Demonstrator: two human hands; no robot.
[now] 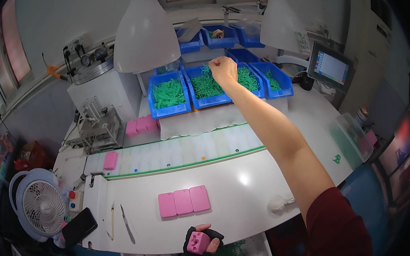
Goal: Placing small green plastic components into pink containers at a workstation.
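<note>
Right arm out to the green parts, left hand holding a pink mould at bottom centre.

White bench point(250, 197) fills mid-frame; blue bins point(169, 109) of green parts point(169, 93) upper centre. Right hand point(223, 70) over the middle bin, fingers curled shut, contents not discernible. Three pink blocks point(183, 201) lower centre. Gloved left hand point(201, 245), fingers pinching a pink mould point(198, 242).

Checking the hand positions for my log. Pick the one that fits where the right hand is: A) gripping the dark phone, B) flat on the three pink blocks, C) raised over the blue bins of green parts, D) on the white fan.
C: the right hand is stretched out and closed above the blue bins of green parts, far from the three pink blocks.
</note>
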